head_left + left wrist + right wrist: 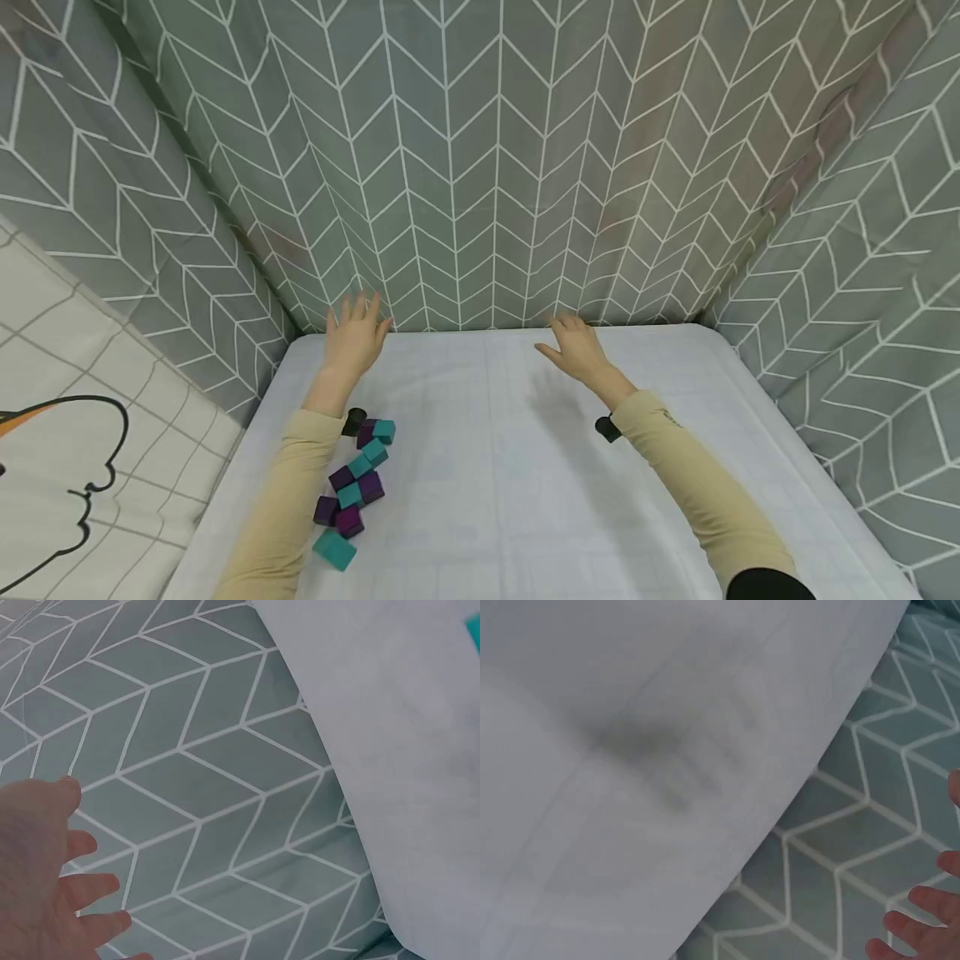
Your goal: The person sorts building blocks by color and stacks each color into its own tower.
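Note:
My left hand (353,337) is held over the far left part of the white table (480,467), fingers spread and pointing away, with nothing in it. My right hand (579,348) hovers near the far edge on the right, its thumb apart from the fingers and nothing held. Teal and purple cubes lie in an uneven cluster beside my left forearm; a teal cube (334,549) is the nearest and a purple cube (349,521) touches the group. In the left wrist view the spread fingers (90,889) show against the curtain. The right wrist view shows several fingertips at its right edge.
A grey curtain (472,167) with white chevron lines hangs right behind the table's far edge and along both sides. At the left hangs a white cloth (150,450) with a grid and a cartoon drawing. My right hand casts a shadow on the tabletop.

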`<act>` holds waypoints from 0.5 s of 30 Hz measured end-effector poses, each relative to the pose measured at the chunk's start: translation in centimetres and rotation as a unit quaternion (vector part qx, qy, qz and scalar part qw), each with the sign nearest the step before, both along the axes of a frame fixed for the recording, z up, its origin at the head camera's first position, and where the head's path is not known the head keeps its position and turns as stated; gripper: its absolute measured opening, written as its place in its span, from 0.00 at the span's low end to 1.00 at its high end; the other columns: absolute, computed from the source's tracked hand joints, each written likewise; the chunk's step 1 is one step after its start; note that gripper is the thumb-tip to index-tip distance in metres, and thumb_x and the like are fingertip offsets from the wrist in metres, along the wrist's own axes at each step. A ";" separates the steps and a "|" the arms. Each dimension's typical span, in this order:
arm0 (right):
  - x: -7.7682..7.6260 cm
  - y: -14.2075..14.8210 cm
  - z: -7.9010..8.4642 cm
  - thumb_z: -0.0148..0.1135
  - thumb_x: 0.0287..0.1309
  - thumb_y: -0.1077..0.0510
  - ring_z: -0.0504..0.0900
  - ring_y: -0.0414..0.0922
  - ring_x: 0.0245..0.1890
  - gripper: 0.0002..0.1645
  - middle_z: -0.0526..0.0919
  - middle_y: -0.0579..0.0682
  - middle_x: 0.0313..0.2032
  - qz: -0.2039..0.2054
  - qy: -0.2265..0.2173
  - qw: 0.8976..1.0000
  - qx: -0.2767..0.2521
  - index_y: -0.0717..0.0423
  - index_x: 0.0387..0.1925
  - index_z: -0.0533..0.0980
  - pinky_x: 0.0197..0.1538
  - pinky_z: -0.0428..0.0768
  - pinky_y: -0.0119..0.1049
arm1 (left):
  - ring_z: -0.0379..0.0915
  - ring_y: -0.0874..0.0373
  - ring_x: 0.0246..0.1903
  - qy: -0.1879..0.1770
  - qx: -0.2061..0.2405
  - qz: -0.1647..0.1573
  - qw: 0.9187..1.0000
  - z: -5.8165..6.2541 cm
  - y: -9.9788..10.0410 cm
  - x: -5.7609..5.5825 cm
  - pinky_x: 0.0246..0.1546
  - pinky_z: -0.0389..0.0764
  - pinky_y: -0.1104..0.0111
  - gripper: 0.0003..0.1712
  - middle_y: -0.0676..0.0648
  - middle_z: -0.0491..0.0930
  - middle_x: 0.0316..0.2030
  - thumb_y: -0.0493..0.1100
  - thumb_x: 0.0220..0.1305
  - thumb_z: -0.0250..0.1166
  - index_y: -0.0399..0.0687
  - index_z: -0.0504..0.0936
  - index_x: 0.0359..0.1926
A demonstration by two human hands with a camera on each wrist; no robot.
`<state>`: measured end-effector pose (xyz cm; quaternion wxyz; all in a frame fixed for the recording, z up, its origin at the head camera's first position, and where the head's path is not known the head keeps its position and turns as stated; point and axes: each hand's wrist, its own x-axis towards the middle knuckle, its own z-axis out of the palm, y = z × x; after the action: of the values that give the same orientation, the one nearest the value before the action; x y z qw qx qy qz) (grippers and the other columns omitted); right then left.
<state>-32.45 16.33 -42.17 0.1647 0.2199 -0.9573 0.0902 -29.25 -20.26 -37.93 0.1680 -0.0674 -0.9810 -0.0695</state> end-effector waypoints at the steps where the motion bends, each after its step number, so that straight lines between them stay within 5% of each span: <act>1: 0.0 -0.7 -0.1 0.53 0.56 0.42 0.65 0.60 0.54 0.35 0.67 0.64 0.54 0.009 -0.001 1.000 -0.004 0.62 0.56 0.65 0.52 0.66 0.55 | 0.41 0.38 0.63 -0.004 0.005 -0.003 1.000 0.0 -0.3 0.3 0.59 0.43 0.42 0.32 0.35 0.51 0.64 0.54 0.66 0.45 0.44 0.52 0.66; 8: 0.4 -6.4 -1.4 0.55 0.54 0.42 0.67 0.59 0.54 0.34 0.68 0.63 0.55 0.065 0.004 0.998 -0.007 0.60 0.56 0.66 0.51 0.68 0.53 | 0.44 0.35 0.61 0.009 0.007 -0.023 1.000 -0.9 -2.0 1.6 0.57 0.50 0.42 0.31 0.32 0.54 0.62 0.52 0.66 0.47 0.41 0.56 0.64; 12: 1.4 -10.5 -2.7 0.54 0.55 0.41 0.67 0.57 0.55 0.34 0.67 0.61 0.56 0.095 -0.025 0.995 -0.012 0.58 0.57 0.65 0.52 0.68 0.51 | 0.55 0.36 0.57 0.006 0.042 -0.068 0.997 -2.8 -3.0 2.7 0.55 0.58 0.46 0.29 0.32 0.63 0.57 0.49 0.64 0.52 0.35 0.63 0.60; 15: 2.5 -13.8 -4.0 0.53 0.55 0.40 0.67 0.55 0.55 0.35 0.67 0.60 0.57 0.123 -0.058 0.991 -0.020 0.59 0.58 0.64 0.52 0.68 0.50 | 0.62 0.39 0.54 -0.039 0.083 -0.105 0.990 -4.8 -3.7 3.9 0.54 0.63 0.50 0.28 0.34 0.69 0.52 0.48 0.60 0.57 0.34 0.68 0.56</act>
<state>-29.94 2.54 -46.13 0.1014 0.3268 -0.9289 0.1418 -25.37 -23.97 -42.69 0.1268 -0.1535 -0.9650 -0.1709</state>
